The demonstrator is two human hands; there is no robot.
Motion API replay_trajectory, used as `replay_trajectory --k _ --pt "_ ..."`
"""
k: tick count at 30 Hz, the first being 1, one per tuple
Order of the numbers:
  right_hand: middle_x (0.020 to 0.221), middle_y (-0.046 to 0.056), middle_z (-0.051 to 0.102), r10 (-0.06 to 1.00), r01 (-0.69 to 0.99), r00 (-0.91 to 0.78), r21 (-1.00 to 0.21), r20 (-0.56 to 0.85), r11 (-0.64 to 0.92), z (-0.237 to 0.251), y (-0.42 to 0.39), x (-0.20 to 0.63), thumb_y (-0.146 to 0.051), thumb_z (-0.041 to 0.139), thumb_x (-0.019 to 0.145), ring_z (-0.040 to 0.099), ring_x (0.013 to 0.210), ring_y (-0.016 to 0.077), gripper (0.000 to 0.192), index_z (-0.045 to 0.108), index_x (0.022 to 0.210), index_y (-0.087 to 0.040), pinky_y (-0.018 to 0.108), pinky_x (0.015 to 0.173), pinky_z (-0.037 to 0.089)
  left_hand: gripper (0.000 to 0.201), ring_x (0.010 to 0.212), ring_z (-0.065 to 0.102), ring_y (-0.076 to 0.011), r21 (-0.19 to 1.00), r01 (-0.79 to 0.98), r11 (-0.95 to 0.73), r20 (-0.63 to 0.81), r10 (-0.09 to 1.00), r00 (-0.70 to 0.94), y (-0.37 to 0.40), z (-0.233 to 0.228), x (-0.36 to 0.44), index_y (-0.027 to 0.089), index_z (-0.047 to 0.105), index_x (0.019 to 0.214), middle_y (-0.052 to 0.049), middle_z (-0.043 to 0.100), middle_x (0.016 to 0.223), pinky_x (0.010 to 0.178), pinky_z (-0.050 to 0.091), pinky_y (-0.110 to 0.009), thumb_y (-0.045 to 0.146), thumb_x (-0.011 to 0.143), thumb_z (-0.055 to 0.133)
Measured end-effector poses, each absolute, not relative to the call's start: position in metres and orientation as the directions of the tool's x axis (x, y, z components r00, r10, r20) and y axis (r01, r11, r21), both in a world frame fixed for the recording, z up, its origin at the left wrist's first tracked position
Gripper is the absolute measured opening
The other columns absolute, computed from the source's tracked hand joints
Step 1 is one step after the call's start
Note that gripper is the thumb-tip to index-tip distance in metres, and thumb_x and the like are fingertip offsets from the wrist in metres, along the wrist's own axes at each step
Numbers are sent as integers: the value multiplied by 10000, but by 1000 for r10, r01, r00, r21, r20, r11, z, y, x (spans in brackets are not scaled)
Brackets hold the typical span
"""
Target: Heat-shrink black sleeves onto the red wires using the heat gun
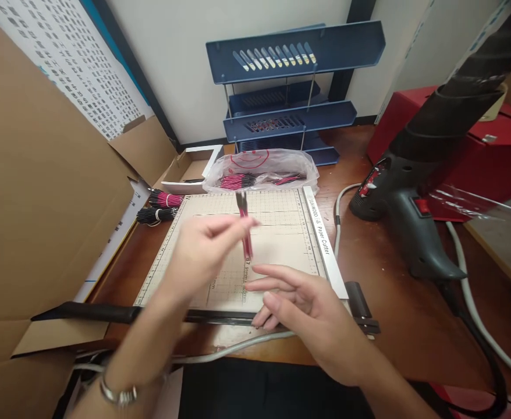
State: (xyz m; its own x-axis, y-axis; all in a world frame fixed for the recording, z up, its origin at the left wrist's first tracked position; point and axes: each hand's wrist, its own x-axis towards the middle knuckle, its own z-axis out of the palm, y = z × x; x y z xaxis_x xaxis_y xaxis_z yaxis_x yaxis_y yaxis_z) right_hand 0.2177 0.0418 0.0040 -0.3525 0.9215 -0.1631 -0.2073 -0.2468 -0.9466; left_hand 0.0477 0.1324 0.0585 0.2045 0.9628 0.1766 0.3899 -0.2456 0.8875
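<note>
Between the thumb and fingers of my left hand (205, 247) is a short bunch of red and black wires (247, 241), held upright with its dark end on top. This hand is slightly blurred. My right hand (303, 302) is just below and to the right, fingers apart and holding nothing; its fingertips come near the lower end of the wires without a clear touch. Beneath both hands lies a paper cutter (277, 224) with a printed grid and a white ruler edge along its right side. The cutter's black handle (102, 312) reaches out to the left.
Tied wire bundles (166, 199) lie left of the cutter. Behind it are a plastic bag (259, 169) of wires, an open cardboard box (192, 169) and a blue tray rack (294, 61). A heat gun (417, 203) stands at right near a red box (469, 151). Grey cables cross the table.
</note>
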Motion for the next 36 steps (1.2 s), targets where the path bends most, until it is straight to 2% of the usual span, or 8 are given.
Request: replay_trajectory --k 3,5,8,12,18,25,32,36 --pt "1061 77 720 924 -114 -352 -973 -151 -202 3 41 215 -524 634 939 706 787 110 448 672 1249 -203 228 736 578 413 555 519 -136 531 769 -356 277 930 240 206 70 46 166 797 761 -17 663 618 571 397 -275 486 943 610" --pt "912 48 714 923 -57 -368 -988 -115 -146 4 40 214 -498 626 946 688 749 106 383 703 1160 -190 212 703 555 460 634 563 -168 168 914 -370 262 910 320 255 68 49 173 806 916 -39 684 690 602 396 -289 460 1011 459" --pt "838 31 696 933 -22 -347 -994 -93 -107 5 39 212 -470 617 948 671 740 104 340 712 1114 -188 202 687 539 356 870 637 -245 29 925 -379 201 909 366 307 55 58 215 800 1082 -81 752 922 740 436 -325 417 963 532" --pt "820 31 699 946 -7 -321 -999 -41 -46 3 37 213 -426 625 930 651 732 103 301 727 1078 -184 197 684 532 329 1015 640 -299 -102 903 -418 62 903 425 333 38 65 194 800 1064 -137 752 1008 871 442 -357 395 909 592" --pt "805 14 707 944 30 -327 -998 41 54 -2 35 214 -356 628 917 633 730 91 213 733 1005 -193 182 687 498 324 1030 645 -310 -185 886 -426 -74 905 420 346 38 61 197 799 1041 -143 747 1063 899 445 -360 397 863 616" --pt "818 18 722 941 21 -323 -994 98 111 -5 34 213 -359 619 918 664 739 101 204 724 971 -193 181 658 494 345 979 653 -307 -163 889 -428 -97 904 417 347 51 67 252 807 1030 -107 762 1040 856 466 -359 437 755 711" --pt "744 21 707 942 91 -309 -982 129 165 -11 35 209 -356 611 890 624 637 102 217 729 929 -178 211 602 451 354 1045 657 -290 -39 832 -553 -36 833 552 339 35 138 211 776 1112 -117 746 1123 886 480 -376 436 909 593" --pt "740 16 710 943 66 -315 -989 107 135 -12 35 208 -371 640 865 613 615 98 218 736 927 -186 206 600 448 375 1100 649 -281 -16 804 -594 -68 803 592 343 20 173 166 730 1141 -125 711 1176 972 491 -451 471 955 614"
